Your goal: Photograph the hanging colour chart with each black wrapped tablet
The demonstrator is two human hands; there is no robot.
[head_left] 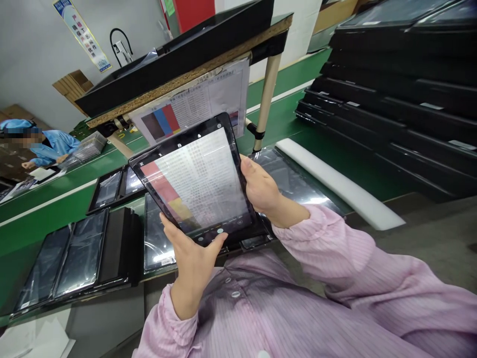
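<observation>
Item: tablet (pixel 196 179), screen lit, tilted. My left hand (pixel 190 258) grips its bottom edge, my right hand (pixel 261 189) its right edge. Below: green surface (pixel 33 233) with bagged tablets (pixel 74 253).

Green belt (pixel 37 211), grey wall (pixel 33 59), tray stacks (pixel 402 89) rt.

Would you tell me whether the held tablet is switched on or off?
On: the tablet has a lit screen showing rows of text with red and yellow blocks.
</observation>
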